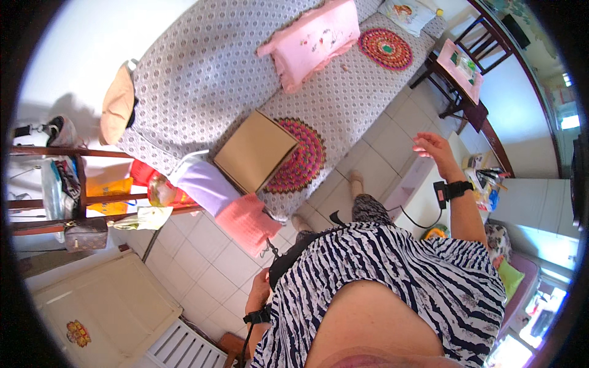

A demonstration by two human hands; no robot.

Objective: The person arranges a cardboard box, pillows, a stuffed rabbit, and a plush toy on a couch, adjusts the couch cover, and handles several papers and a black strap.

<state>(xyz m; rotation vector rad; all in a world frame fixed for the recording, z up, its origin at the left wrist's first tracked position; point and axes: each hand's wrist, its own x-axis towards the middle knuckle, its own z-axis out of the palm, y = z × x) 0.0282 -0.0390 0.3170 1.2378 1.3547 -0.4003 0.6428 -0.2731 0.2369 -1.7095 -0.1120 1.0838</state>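
My right hand (432,149) is raised over the side of a white counter (418,209), fingers slightly bent and apart, holding nothing. A black strap with a small cabled device circles that wrist. Low beside my black waist bag (292,257) is my left hand (261,285); its fingers are partly hidden, so its grip cannot be told. It too wears a black wrist strap. Ahead, a cardboard box (255,152) sits on the patterned sofa cover (349,106), partly over a round crocheted mat (306,156). Purple cloth (207,184) and pink cloth (246,221) drape the sofa's near end.
Tiled floor (216,262) lies around my feet. A wooden rack (80,184) with bags stands left, above a cream door panel (110,303). A pink pillow (317,43) is on the sofa. A dark wooden chair (483,41) stands at upper right, near a small covered table (460,69).
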